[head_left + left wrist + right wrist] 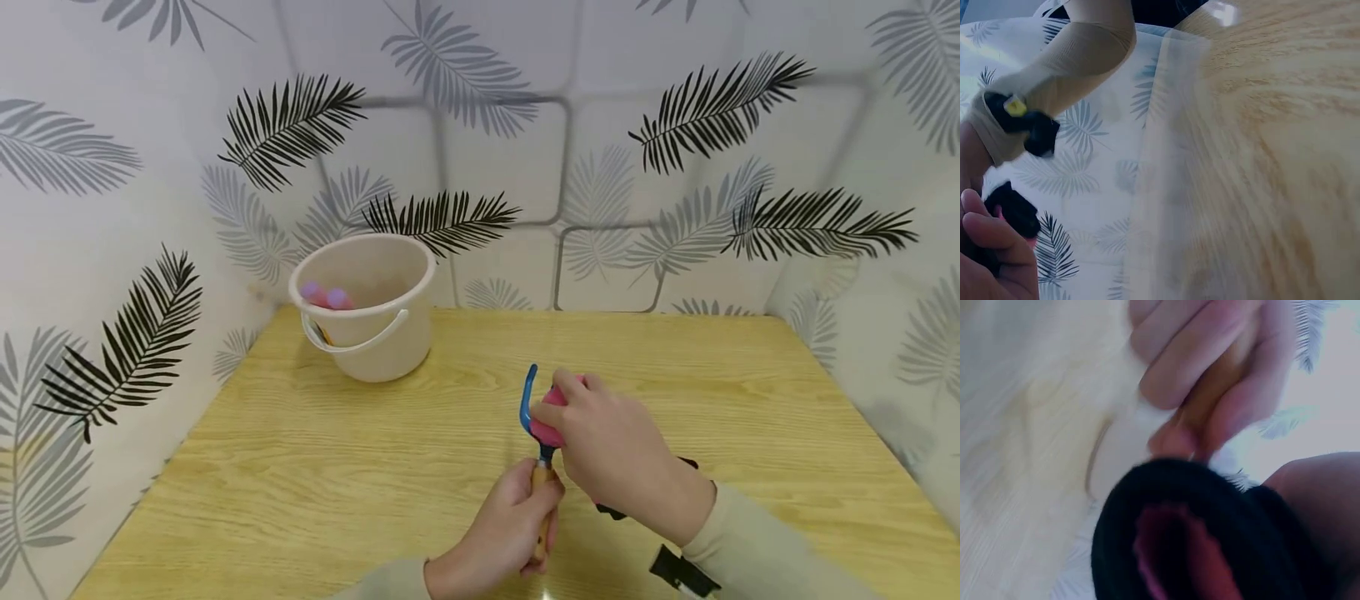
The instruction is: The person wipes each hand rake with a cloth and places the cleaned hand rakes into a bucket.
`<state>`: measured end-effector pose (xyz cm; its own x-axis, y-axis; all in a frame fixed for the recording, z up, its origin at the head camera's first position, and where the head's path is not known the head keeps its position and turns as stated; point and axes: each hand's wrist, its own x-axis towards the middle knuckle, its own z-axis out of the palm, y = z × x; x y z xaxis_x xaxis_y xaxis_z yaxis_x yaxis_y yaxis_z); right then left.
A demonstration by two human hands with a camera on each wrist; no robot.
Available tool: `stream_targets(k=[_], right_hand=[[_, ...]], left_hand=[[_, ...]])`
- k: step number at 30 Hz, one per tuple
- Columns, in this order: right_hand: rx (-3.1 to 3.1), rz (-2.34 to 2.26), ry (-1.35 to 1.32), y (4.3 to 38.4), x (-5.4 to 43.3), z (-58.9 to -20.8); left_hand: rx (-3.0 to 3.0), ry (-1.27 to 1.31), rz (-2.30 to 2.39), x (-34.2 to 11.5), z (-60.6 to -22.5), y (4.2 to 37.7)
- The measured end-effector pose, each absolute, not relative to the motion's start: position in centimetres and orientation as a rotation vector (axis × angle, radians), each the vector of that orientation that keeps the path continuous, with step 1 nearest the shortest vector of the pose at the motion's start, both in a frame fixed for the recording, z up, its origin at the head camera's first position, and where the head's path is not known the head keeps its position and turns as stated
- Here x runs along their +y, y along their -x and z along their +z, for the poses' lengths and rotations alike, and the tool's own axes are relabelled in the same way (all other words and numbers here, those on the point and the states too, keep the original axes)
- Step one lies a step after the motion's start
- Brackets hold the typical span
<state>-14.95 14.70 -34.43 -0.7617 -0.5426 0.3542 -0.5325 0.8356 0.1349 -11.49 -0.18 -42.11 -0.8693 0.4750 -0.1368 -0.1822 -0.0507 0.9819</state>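
Observation:
In the head view my left hand (510,517) grips the wooden handle of a garden hand cultivator (543,517), upright with its blue head away from me. One curved blue tine (526,400) shows; the rest of the head is hidden. My right hand (618,442) holds a bunched pink glove (551,425) against that head. In the right wrist view the glove's black cuff (1169,478) gapes with a pink lining, below my left hand (1191,356) on the wooden handle (1225,378). The left wrist view shows part of a hand (997,250) and the black cuff (1015,212).
A cream bucket (382,354) with a hanging handle stands at the back left of the wooden table (300,467). Pink things with purple ends (337,297) lie in it. Leaf-patterned sheeting (495,158) rises behind the table. A black strap piece (681,571) is by my right sleeve.

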Motion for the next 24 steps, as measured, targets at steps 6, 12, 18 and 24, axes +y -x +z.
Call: stream_targets(k=[6, 12, 18, 24], right_hand=[[-2.581, -0.011, -0.844, 15.8, 14.4, -35.6], [-2.674, -0.056, -0.848, 15.2, 15.6, -35.0], [-2.724, -0.073, -0.780, 14.7, 16.6, -34.6], [-2.625, -0.004, -0.804, 15.1, 14.8, -34.9]], left_hand=[[1.797, -0.266, 1.930, -0.5, -42.3, 11.3], [1.794, -0.249, 1.969, -1.1, -42.3, 11.3], [1.824, -0.248, 1.963, -0.6, -42.0, 11.3], [1.854, -0.314, 1.910, -0.2, -42.1, 11.0]])
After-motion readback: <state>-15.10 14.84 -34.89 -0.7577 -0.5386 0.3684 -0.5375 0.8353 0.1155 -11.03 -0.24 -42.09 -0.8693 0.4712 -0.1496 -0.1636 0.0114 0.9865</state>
